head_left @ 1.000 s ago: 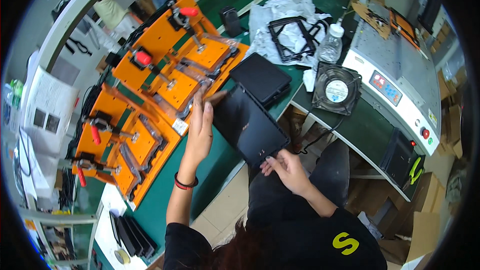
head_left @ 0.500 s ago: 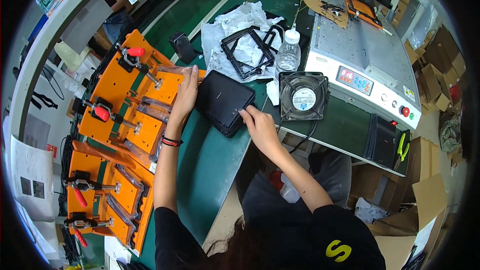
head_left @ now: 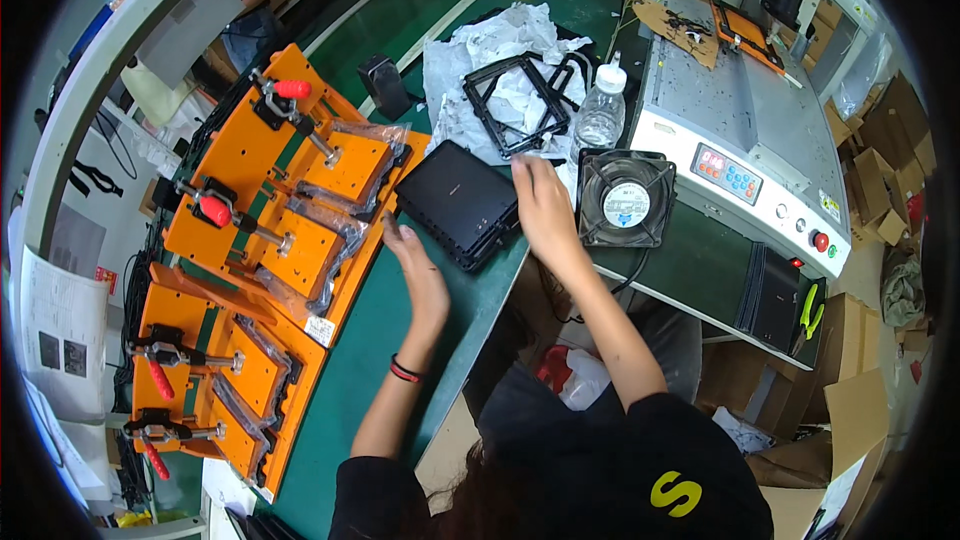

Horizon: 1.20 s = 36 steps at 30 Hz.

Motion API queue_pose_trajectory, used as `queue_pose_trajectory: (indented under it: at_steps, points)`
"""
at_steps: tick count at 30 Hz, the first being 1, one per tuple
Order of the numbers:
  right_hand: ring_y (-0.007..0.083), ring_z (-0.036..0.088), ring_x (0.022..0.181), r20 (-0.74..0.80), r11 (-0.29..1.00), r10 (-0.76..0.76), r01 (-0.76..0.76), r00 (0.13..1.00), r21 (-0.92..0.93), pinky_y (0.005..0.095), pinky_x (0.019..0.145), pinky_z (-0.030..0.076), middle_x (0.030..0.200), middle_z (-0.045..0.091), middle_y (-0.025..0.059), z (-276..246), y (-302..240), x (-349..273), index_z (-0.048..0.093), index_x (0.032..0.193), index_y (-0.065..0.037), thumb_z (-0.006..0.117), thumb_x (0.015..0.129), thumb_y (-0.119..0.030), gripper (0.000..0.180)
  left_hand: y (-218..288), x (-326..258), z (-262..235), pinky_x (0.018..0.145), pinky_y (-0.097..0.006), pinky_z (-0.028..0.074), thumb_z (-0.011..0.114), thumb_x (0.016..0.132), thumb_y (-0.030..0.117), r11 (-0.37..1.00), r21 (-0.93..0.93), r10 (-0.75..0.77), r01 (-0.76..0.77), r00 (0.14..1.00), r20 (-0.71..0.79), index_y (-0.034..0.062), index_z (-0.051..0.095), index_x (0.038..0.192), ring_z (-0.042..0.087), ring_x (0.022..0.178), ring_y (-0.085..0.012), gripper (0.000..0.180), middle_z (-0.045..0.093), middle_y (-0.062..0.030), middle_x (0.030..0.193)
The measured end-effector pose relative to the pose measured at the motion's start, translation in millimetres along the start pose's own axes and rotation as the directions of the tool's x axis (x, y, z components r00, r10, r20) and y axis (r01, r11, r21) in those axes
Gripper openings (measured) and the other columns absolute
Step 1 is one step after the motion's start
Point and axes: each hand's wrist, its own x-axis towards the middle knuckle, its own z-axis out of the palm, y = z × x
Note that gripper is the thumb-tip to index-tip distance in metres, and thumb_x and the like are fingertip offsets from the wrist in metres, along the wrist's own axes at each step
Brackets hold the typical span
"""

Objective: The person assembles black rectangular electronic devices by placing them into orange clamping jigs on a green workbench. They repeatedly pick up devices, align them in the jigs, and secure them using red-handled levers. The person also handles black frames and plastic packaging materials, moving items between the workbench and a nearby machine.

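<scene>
Green bench (head_left: 380, 340) holds a flat black panel (head_left: 462, 202) — stiff, probably light, best held by its edges. Right hand (head_left: 540, 208) touches its corner; left hand (head_left: 415, 265) hovers open, empty.

left hand (head_left: 418, 270) open, fingers spread, palm turned right; right hand (head_left: 541, 208) flat, reaching farther out, palm down.

The right hand (head_left: 543, 208) is covering the far right corner of the black flat panel (head_left: 462, 202), so whether its fingers are gripping or only resting is not showing; the left hand (head_left: 418, 270) is blurring at the fingertips, just beside the panel's near left edge; beyond the right hand, crumpled white paper (head_left: 500, 50) is hiding part of the black frames (head_left: 515, 105); the person's head is masking the counter's (head_left: 370, 360) near edge.
</scene>
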Motion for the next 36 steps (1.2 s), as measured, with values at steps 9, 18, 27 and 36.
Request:
queue_pose_trajectory:
  at_steps: [9,18,27,36]
  points:
    - [0.0504,0.053,0.102,0.347,0.959,0.273,-0.226,0.897,-0.17,0.0525,0.091,0.04,0.101,0.061,0.031,15.8,10.8,11.0,0.062,0.1,0.002,0.022,0.098,-0.05,0.066,-14.2,-23.0,35.6,0.116,-0.032,0.009,0.015,0.103,0.042,0.999,-0.042,-0.001,0.0,0.999,-0.042,-0.0052,0.011,0.146,0.011,0.143,-0.0255,0.064,0.013,-0.0172,0.154]
    - [0.0475,0.051,0.109,0.382,0.972,0.213,-0.157,0.899,-0.173,0.0504,0.093,0.041,0.117,0.055,0.0306,20.5,19.7,0.9,0.052,0.117,0.003,0.029,0.099,-0.046,0.057,-20.4,-13.9,35.0,0.107,-0.037,0.033,0.024,0.102,0.047,0.892,-0.451,0.004,0.009,1.0,0.027,0.002,0.035,0.137,0.044,0.124,-0.0224,0.059,0.044,-0.0124,0.135]
    - [0.0298,0.061,0.099,-0.05,0.911,-0.41,0.412,0.911,0.034,0.039,0.087,0.049,0.107,0.062,0.0126,-239.2,-42.5,-95.5,0.057,0.12,-0.002,0.06,0.085,-0.01,0.036,46.9,-138.0,56.8,0.107,-0.045,0.027,0.043,0.095,0.044,0.926,0.137,0.368,-0.353,0.923,-0.11,-0.0091,0.03,0.134,0.041,0.121,-0.0317,0.067,0.039,-0.0222,0.134]
    - [0.0289,0.059,0.075,-0.556,-0.031,-0.339,-0.6,0.758,-0.799,0.0369,0.064,0.046,0.078,0.058,0.0112,-491.8,-142.0,-265.8,0.062,0.088,-0.004,0.064,0.073,-0.004,0.016,91.3,-188.8,242.4,0.099,-0.04,0.037,0.042,0.097,0.009,0.84,-0.385,0.54,-0.382,0.524,0.659,-0.0111,0.029,0.129,0.054,0.105,-0.028,0.041,0.054,-0.022,0.113]
